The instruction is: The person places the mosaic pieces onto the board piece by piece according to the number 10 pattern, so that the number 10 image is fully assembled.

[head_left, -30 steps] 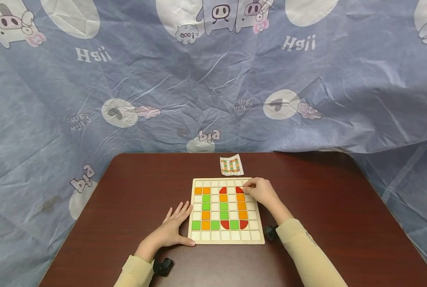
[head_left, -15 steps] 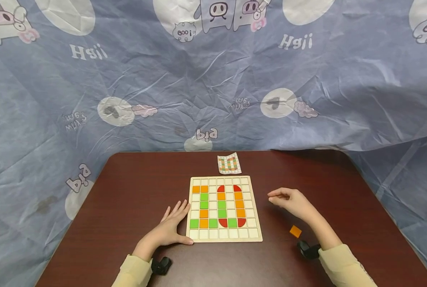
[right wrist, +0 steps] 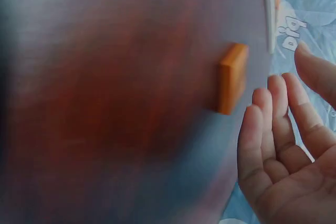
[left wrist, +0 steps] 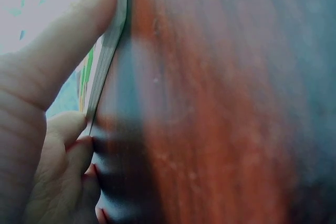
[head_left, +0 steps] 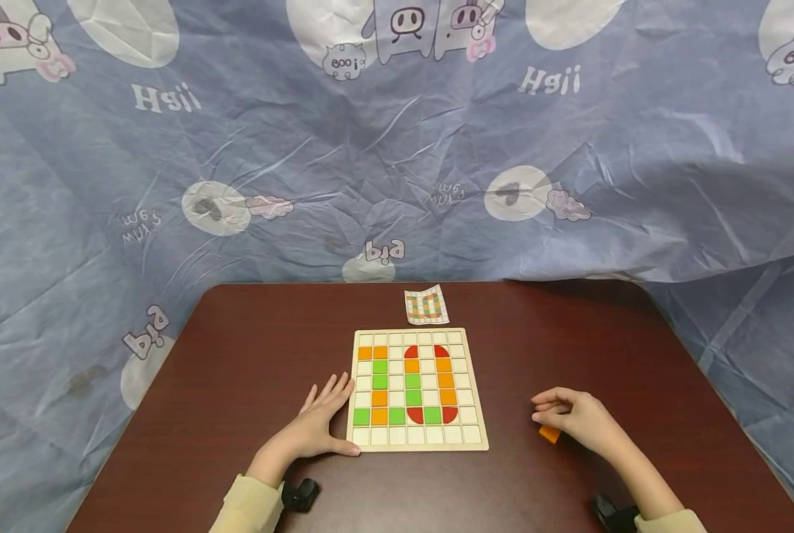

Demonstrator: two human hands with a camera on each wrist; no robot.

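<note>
A cream grid board (head_left: 418, 447) lies on the table, with orange, green and red tiles set in some of its squares. My left hand (head_left: 307, 429) rests at the board's left edge, fingers spread and thumb touching the lower left corner. In the left wrist view the thumb (left wrist: 68, 40) lies along the board's rim (left wrist: 107, 51). Right of the board, my right hand (head_left: 580, 420) hovers over a loose orange square tile (head_left: 549, 434), partly covering it. The right wrist view shows this tile (right wrist: 232, 80) apart from the loosely bent fingers (right wrist: 252, 145), with nothing held.
Behind the board lies a small creased paper card (head_left: 426, 306) printed with a coloured grid pattern. The dark brown table (head_left: 270, 318) ends at a blue patterned cloth (head_left: 344, 148) hanging behind it.
My right hand has left the red quarter-round tile at the board's upper right and moved right and nearer, to the loose orange tile. The left hand stays at the board's edge.
</note>
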